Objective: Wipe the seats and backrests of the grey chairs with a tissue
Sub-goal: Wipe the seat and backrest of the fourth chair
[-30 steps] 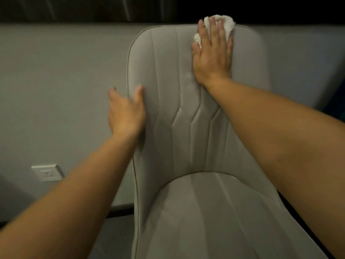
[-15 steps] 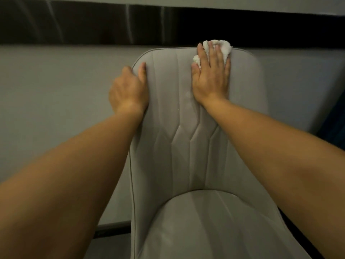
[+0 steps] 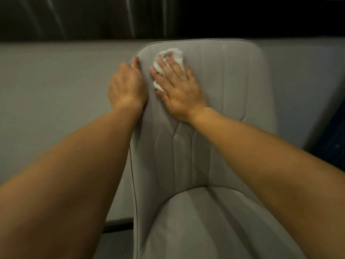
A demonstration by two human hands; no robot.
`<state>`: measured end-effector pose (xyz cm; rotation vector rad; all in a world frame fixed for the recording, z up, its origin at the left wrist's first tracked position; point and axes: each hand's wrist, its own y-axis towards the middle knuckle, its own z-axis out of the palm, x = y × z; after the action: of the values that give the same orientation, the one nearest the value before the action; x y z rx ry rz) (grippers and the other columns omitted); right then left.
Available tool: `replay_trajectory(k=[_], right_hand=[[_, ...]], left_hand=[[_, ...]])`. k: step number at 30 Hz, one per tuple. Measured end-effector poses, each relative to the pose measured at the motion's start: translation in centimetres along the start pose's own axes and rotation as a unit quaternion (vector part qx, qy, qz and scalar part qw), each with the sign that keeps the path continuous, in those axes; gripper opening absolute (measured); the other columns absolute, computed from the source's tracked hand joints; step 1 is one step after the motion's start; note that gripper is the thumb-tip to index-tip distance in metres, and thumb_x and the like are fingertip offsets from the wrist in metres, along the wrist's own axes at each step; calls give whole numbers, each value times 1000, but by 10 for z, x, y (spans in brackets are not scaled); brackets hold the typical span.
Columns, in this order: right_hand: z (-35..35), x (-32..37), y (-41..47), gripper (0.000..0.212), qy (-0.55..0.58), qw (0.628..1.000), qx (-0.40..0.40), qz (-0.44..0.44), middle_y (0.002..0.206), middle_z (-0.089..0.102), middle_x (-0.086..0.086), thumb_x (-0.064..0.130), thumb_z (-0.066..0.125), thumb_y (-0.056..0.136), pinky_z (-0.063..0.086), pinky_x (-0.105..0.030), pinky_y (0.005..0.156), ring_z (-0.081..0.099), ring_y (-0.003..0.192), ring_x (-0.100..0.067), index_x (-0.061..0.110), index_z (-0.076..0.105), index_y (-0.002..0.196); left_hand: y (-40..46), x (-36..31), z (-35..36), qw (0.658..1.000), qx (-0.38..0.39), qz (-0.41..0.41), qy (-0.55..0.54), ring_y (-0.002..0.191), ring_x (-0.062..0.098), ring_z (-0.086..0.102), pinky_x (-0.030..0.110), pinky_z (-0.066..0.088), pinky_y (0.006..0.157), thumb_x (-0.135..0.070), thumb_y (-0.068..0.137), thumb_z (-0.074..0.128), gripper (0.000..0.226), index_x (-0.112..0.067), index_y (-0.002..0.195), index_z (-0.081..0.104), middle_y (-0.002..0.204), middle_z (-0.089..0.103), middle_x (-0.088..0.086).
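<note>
A grey padded chair faces me, its stitched backrest (image 3: 227, 94) upright and its seat (image 3: 205, 225) below. A crumpled white tissue (image 3: 172, 55) lies flat against the upper left part of the backrest under the fingers of my right hand (image 3: 179, 88), which presses it there with the palm down. My left hand (image 3: 127, 86) grips the backrest's left edge near the top corner, thumb on the front and fingers hidden behind. The two hands are close together.
A grey wall (image 3: 56, 101) stands right behind the chair, with a dark band (image 3: 93, 17) above it. A dark skirting strip (image 3: 117, 223) runs along the floor at the left. Something dark blue (image 3: 334, 139) shows at the right edge.
My right hand has slid the tissue from the top middle of the backrest to its upper left. My left hand moved up the backrest's left edge to the top corner.
</note>
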<state>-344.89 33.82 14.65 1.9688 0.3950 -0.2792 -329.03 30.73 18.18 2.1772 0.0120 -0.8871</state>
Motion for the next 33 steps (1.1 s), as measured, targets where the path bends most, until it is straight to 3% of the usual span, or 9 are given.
replay_trajectory(k=[4, 8, 12, 16, 19, 22, 24, 28, 33], right_hand=[[-1, -44, -44, 53, -49, 989, -19, 139, 157, 36, -13, 38, 39, 103, 20, -51, 118, 31, 146, -33, 16, 39, 151], [-3, -57, -69, 58, -66, 943, -12, 325, 162, 24, -13, 41, 29, 103, 13, -52, 121, 19, 151, -30, 15, 28, 156], [0, -20, -58, 52, 39, 896, -107, 430, 154, 36, -22, 29, 40, 101, 23, -55, 117, 30, 145, -39, 4, 44, 147], [8, 69, -61, 45, 203, 900, -128, 363, 150, 38, -28, 14, 48, 98, 21, -56, 118, 31, 143, -44, -2, 50, 140], [6, 153, -84, 49, 306, 901, -73, 298, 156, 29, -22, 23, 38, 102, 19, -57, 119, 22, 149, -34, 0, 44, 145], [4, 183, -107, 54, 342, 907, -36, 245, 160, 23, -14, 35, 29, 103, 17, -57, 120, 16, 151, -30, 7, 39, 148], [2, 167, -116, 53, 300, 938, -17, 173, 158, 28, -16, 34, 32, 102, 18, -58, 119, 21, 150, -32, 10, 41, 148], [10, 84, -124, 47, 68, 996, 47, 23, 155, 39, -10, 34, 43, 103, 20, -57, 117, 33, 145, -32, 20, 43, 148], [-5, -45, -127, 54, -65, 986, 95, 124, 160, 29, -12, 29, 45, 103, 9, -61, 116, 23, 148, -36, 17, 31, 154]], left_hand=[[2, 2, 3, 1000, 2, -5, 1, 93, 37, 55, 42, 36, 69, -59, 96, 15, 61, -15, 105, 57, 104, 62, 16], [1, 2, 4, 1000, 2, -8, -14, 84, 29, 52, 40, 35, 68, -60, 96, 16, 59, -18, 104, 57, 102, 62, 11], [3, 2, 4, 1000, 9, -11, -14, 84, 30, 52, 40, 32, 67, -60, 96, 16, 60, -18, 105, 57, 103, 62, 12], [3, 2, 4, 1000, 10, -1, -10, 92, 34, 56, 40, 34, 68, -60, 96, 15, 62, -17, 107, 58, 104, 63, 13], [3, 3, 2, 1000, 11, 2, -12, 94, 36, 56, 42, 37, 71, -59, 96, 15, 61, -17, 107, 58, 104, 63, 13], [3, 4, 0, 1000, 12, 11, -21, 93, 33, 57, 43, 44, 76, -58, 96, 15, 60, -18, 108, 57, 103, 63, 11], [2, 3, -1, 999, 20, 15, -23, 95, 32, 56, 43, 44, 78, -58, 96, 15, 59, -18, 108, 57, 105, 63, 11], [3, 3, -1, 999, 22, 21, -13, 101, 36, 55, 43, 39, 77, -58, 97, 17, 60, -15, 111, 57, 111, 62, 15], [4, 5, 0, 1000, 21, 21, 2, 102, 39, 54, 43, 34, 74, -60, 96, 18, 62, -13, 112, 56, 113, 60, 19]])
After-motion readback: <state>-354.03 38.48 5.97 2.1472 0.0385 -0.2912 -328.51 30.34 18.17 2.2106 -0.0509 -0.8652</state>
